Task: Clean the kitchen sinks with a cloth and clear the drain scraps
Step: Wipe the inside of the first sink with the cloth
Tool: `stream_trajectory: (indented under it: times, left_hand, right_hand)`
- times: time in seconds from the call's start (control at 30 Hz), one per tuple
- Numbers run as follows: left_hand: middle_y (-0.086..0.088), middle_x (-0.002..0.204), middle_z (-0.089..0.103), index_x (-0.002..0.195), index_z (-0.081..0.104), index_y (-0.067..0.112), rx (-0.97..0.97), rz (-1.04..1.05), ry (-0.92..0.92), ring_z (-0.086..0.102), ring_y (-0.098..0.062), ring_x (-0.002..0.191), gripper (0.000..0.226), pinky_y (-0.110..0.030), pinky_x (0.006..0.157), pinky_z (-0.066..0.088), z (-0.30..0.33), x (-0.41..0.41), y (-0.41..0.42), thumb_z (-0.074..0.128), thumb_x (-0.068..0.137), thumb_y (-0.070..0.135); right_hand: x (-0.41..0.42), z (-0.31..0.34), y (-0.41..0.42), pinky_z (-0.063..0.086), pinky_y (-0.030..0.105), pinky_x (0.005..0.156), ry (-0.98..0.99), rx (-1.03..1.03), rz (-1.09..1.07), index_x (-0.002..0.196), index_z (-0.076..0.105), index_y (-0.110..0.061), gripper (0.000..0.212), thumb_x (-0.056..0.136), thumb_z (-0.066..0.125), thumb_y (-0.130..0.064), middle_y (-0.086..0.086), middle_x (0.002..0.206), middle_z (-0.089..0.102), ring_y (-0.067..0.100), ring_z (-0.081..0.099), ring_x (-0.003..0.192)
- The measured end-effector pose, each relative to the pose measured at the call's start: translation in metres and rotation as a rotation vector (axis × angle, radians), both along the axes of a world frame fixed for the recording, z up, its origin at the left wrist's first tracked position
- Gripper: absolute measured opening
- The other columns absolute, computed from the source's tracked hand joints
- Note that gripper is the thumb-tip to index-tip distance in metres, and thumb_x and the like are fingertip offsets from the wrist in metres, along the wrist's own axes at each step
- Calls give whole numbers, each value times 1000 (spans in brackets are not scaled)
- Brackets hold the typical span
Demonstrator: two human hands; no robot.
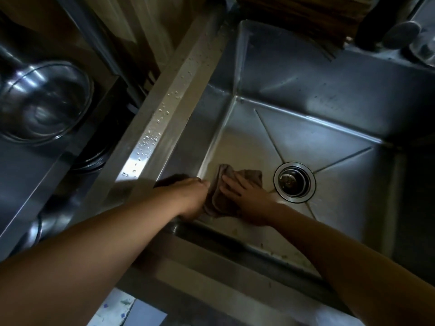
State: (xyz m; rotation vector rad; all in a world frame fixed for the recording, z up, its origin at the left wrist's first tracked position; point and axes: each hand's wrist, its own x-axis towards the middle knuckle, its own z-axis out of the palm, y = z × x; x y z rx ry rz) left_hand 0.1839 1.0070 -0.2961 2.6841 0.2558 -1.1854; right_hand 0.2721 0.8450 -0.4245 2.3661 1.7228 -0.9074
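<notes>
A brown cloth [217, 201] lies bunched on the floor of the steel sink [317, 142], near its front left corner. My left hand [191, 198] grips the cloth's left edge, fingers curled round it. My right hand [244, 198] lies flat on the cloth with straight fingers, pressing it down. The round drain strainer [294, 182] sits just right of the cloth. Small yellowish scraps [280, 255] lie along the sink floor's front edge.
A wet steel ledge [164, 109] divides this sink from a second basin on the left that holds steel bowls [44, 102]. A wooden board [306, 12] and dark items stand behind the sink at the top right.
</notes>
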Motion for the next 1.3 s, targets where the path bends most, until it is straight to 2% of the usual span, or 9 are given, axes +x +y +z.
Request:
stream_trajectory:
  times: [0.33, 0.5, 0.6, 0.73, 0.83, 0.93, 1.07, 1.13, 1.3]
  left_hand:
    - [-11, 139, 43, 134, 40, 9, 39, 77, -143, 41, -27, 130, 49, -31, 103, 35, -2, 12, -5, 56, 87, 9]
    - [-11, 143, 39, 138, 36, 8, 53, 68, -49, 39, -25, 133, 55, -29, 106, 33, -9, 7, -4, 55, 86, 6]
    - [-9, 144, 40, 139, 37, 9, 20, 58, -6, 40, -23, 133, 58, -27, 103, 34, -10, 2, -7, 60, 85, 8]
    - [-10, 141, 40, 135, 39, 10, 38, 37, 0, 43, -27, 130, 55, -30, 102, 36, -10, 4, -4, 60, 84, 10]
    - [-12, 145, 37, 140, 31, 8, 58, 4, 7, 37, -26, 134, 61, -28, 104, 32, -12, 7, -2, 58, 86, 11]
    - [-11, 150, 30, 146, 22, 6, 62, -33, 39, 32, -23, 138, 68, -25, 107, 29, -12, 5, -2, 56, 87, 9]
    - [-10, 148, 35, 145, 26, 8, 45, -55, 78, 38, -23, 135, 71, -26, 106, 32, -13, 0, -3, 62, 85, 13]
    - [-10, 146, 39, 143, 31, 8, 42, -74, 87, 42, -24, 132, 70, -29, 107, 36, -16, -2, -1, 65, 82, 16]
    - [-11, 146, 39, 142, 33, 8, 26, -71, 61, 41, -24, 133, 63, -28, 107, 35, -17, -4, -1, 60, 85, 12]
  right_hand:
    - [15, 5, 27, 8, 48, 118, -21, 35, -128, 152, 0, -18, 78, 93, 50, -31, 1, 160, -8, 27, -5, 146]
    - [-6, -12, 36, 45, 62, 89, 79, 78, 143, 137, 48, -8, 61, 77, 58, -18, 13, 145, 43, 43, 44, 128]
    - [8, -7, 28, 32, 53, 106, 36, 124, 146, 148, 30, -20, 61, 87, 32, -28, 2, 157, 22, 32, 25, 141]
    - [22, -1, 27, 9, 43, 117, -64, 80, -7, 152, 3, -25, 69, 95, 44, -26, -5, 160, -8, 25, -2, 147]
    - [-4, -3, 31, 22, 52, 113, 48, 103, 65, 151, 20, -21, 62, 92, 39, -25, 2, 159, 13, 36, 13, 144]
    - [-13, -15, 29, 42, 66, 89, 68, 107, 277, 137, 48, -8, 63, 76, 42, -25, 14, 142, 47, 51, 43, 125]
    - [-17, -15, 32, 47, 64, 82, -8, 126, 413, 132, 53, -8, 65, 70, 53, -26, 14, 136, 53, 50, 48, 121]
    - [-19, -19, 30, 44, 63, 87, -20, 150, 475, 135, 50, -12, 66, 71, 44, -28, 12, 140, 50, 48, 44, 126]
    - [-8, -11, 22, 38, 52, 102, 12, 188, 326, 142, 42, -23, 66, 78, 58, -21, 1, 151, 35, 35, 34, 137]
